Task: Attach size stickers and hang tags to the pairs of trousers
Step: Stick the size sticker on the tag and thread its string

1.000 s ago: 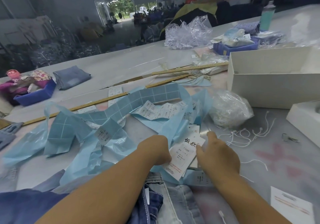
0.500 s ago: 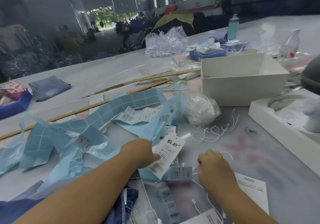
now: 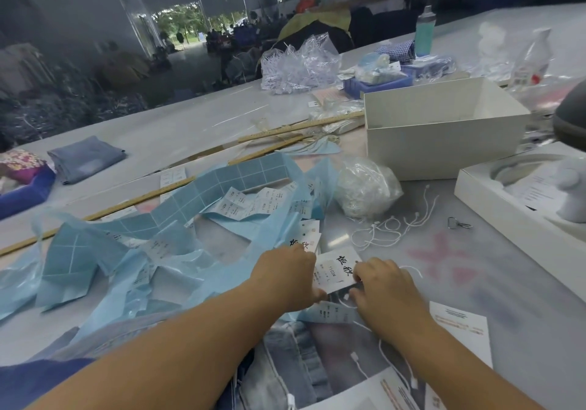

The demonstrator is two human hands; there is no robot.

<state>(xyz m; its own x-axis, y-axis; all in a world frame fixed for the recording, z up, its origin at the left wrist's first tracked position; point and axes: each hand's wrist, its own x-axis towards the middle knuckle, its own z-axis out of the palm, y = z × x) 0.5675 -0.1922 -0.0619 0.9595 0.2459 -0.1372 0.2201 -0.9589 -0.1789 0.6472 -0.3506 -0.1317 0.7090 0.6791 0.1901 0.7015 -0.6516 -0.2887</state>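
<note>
- While both hands meet at a white hang tag [image 3: 336,270] on the grey table [image 3: 507,283], the head view shows the left hand [image 3: 290,278] pinching its left edge with curled fingers.
- Right hand [image 3: 382,286] curls over the tag's right edge, gripping it.
- Denim trousers [image 3: 285,362] lie just below the hands.
- Blue sticker backing strips [image 3: 133,244] sprawl to the left.
- Loose white strings [image 3: 390,229] lie beyond the tag.
</note>
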